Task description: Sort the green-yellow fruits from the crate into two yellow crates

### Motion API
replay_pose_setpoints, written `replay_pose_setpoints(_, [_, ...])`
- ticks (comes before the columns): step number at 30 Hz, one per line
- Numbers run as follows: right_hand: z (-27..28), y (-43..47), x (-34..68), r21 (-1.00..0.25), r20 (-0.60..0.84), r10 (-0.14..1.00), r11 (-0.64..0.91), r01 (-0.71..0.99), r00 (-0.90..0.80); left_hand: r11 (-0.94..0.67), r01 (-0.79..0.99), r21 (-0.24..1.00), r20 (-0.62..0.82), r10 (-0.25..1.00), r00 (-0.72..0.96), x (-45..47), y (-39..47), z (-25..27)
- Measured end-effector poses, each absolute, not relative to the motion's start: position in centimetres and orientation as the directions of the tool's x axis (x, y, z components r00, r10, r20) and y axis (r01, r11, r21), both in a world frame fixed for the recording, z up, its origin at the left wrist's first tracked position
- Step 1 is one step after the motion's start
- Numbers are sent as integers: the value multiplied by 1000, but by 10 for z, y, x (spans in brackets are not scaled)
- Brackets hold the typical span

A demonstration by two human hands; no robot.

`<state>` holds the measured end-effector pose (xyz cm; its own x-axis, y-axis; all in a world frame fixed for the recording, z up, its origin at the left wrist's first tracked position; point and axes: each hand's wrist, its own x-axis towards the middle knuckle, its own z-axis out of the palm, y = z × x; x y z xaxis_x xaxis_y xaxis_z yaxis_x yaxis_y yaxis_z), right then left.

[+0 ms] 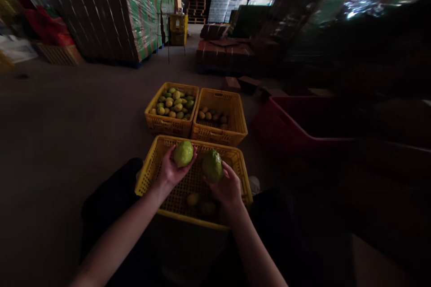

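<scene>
Over one crate (150, 170), two hands (170, 169) (230, 187), two fruits (183, 154) (212, 166)

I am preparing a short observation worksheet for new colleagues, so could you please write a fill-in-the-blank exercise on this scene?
1. The left hand and the right hand each hold ____ green fruit.
2. The colour of the near crate is ____.
3. In the view, the fuller far crate stands to the ____ of the other far crate.

Missing words: one; yellow; left.
</scene>
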<state>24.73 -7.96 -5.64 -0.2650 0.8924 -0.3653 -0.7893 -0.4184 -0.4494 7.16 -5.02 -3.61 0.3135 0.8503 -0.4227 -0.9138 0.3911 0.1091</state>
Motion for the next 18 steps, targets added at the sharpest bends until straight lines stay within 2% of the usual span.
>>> replay_pose_setpoints(7, [-49,-88,236,-352,-346,926,-279,-894,-153,410,-892,190,-340,880,332,79,-62,-36])
replay_pose_setpoints(11, [-47,-84,224,-313,-288,950,-210,-926,-118,278,-944,178,-364,910,199,85,-78,-61])
replay_pose_setpoints(15, [-54,-75,218,-192,-400,906,-228,-954,-137,243,-957,156,-480,866,142,83,-83,-90])
replay_pose_setpoints(18, [-58,-69,216,-127,-479,862,-254,-959,-165,276,-948,155,-494,853,168,78,-77,-95])
